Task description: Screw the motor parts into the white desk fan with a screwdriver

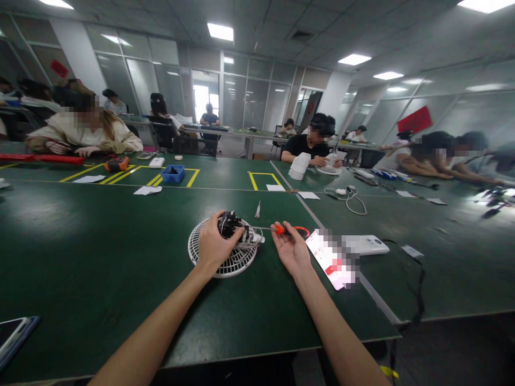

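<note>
A white round fan grille [231,267] lies on the green table, with a black motor assembly [231,224] and white wiring on top of it. My left hand [215,241] is wrapped round the motor from the left. In my right hand [293,247] is a screwdriver [284,229] with an orange and black handle, held between thumb and fingers, palm turned up. Its shaft points left and reaches the motor assembly; the exact spot its tip touches is too small to make out. A small clear-handled tool [258,209] lies behind the grille.
Right of my right hand lie a lit phone [330,262] and a white power bank [372,245] with a black cable. Farther back are a blue bin [173,173], an orange and black tool [116,163], paper slips and a white cable [354,201]. Co-workers sit across the table.
</note>
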